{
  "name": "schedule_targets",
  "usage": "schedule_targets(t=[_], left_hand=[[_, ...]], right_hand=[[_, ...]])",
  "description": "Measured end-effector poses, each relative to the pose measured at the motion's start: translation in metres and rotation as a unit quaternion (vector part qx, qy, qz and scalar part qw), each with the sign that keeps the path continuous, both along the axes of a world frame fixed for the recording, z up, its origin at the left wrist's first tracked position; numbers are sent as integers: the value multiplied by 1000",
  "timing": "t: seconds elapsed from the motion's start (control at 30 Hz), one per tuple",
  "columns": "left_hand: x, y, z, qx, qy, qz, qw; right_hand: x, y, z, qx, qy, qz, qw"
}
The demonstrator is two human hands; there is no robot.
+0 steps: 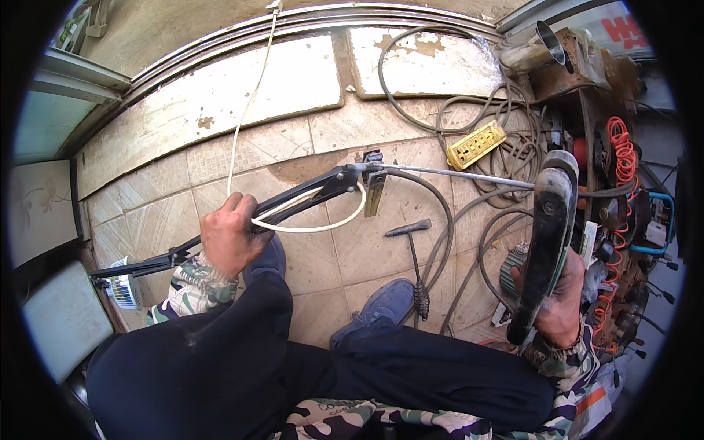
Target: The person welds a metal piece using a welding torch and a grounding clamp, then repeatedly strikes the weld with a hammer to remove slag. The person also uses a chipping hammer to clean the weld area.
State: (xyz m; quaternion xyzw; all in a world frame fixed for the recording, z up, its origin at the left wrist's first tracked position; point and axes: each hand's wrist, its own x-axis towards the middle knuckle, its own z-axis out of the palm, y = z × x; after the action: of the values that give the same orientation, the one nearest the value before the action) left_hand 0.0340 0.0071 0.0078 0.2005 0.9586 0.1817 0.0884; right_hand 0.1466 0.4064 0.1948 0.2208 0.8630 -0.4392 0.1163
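Where the head view looks down past the person's knees, a floor (319, 260) of pale beige tiles, some finely patterned, runs between metal rails (367, 13) at the top and a crowded row of tools at the right. Worn white slabs (308, 73) lie along the rails, their paint flaked to brown. Dark rubbery cables (517, 150) are heaped around a yellow plastic power strip (477, 144), and a glossy red coiled hose (623, 154) hangs near the right rim. Between the cables and a blue-grey shoe (383, 308) lies a chipping hammer (415, 253) with a narrow metal head and a spring-wound grip.

The left hand (231, 231) is closed around a black jointed arm (293, 192), fingers curled over its bars. This arm slants above the floor, from a white slatted basket-like piece (125, 286) at lower left to a clamp-like metal fitting (375, 196) near the middle; a smooth white cord (323, 229) loops beneath it. A thin, straight grey rod (469, 176) extends from that end to the right.

The right hand (565, 308) grips a long black curved shell (546, 235), scuffed and dusty, standing nearly upright over the cables with a rounded top. Whether the rod touches it cannot be told.
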Motion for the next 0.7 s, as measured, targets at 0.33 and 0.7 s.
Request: schedule_targets(t=[0.33, 0.7], left_hand=[[0, -1, 1, 7, 4, -5, 1000], [1, -3, -4, 37, 13, 3, 999]], right_hand=[[-4, -5, -4, 2, 49, 10, 999], [-3, -8, -7, 38, 53, -6, 998]])
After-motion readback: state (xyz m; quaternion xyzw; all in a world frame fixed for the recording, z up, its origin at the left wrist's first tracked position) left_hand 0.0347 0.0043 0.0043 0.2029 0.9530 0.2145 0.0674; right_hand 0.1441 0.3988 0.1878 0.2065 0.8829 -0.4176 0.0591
